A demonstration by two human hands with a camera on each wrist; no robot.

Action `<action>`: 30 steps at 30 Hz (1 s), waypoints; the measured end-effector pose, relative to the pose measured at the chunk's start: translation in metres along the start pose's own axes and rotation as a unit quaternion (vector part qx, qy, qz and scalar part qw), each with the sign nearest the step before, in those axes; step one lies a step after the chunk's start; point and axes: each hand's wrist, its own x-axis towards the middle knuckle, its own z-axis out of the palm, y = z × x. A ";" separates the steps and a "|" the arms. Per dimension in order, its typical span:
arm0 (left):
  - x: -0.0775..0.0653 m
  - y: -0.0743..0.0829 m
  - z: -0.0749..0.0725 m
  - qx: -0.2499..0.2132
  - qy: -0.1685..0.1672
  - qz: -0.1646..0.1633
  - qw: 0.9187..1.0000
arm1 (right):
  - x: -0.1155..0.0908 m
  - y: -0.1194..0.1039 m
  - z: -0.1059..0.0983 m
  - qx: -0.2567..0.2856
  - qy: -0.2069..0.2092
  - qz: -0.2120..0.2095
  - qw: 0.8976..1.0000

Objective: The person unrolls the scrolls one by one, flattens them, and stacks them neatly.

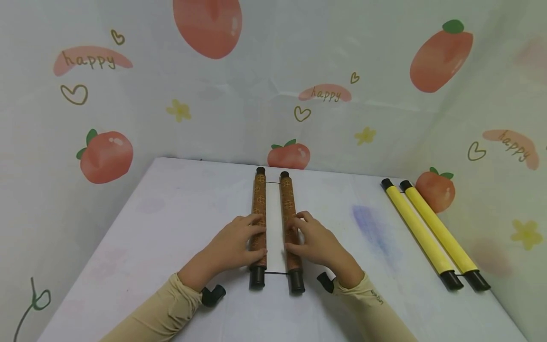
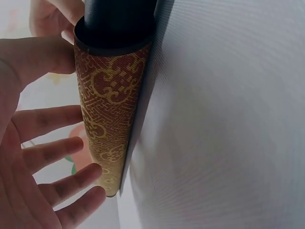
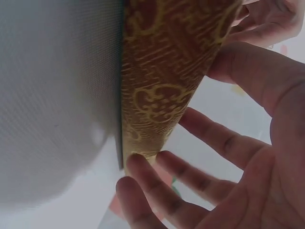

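A brown scroll with a gold pattern lies lengthwise at the middle of the table, its left roll [image 1: 259, 204] and right roll [image 1: 288, 204] set apart. Between them shows a white strip [image 1: 275, 228] with a thin dark line across each end. Black knobs cap the rolls. My left hand [image 1: 232, 243] rests on the left roll, thumb and fingers touching its outer side. On the right roll my right hand [image 1: 319, 241] lies likewise. Both wrist views show spread, fairly straight fingers [image 2: 62, 155] along the patterned cloth, not wrapped round it.
A second scroll with two yellow rolls [image 1: 420, 228] and black ends lies slanted near the table's right edge. The white table [image 1: 192, 204] meets a fruit-printed backdrop [image 1: 243, 118]. Black wrist-camera parts [image 1: 212, 295] sit by the sleeves.
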 end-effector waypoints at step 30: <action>-0.003 -0.006 -0.004 0.059 0.019 -0.010 0.998 | 0.002 0.009 -0.003 -0.002 -0.009 -0.013 1.000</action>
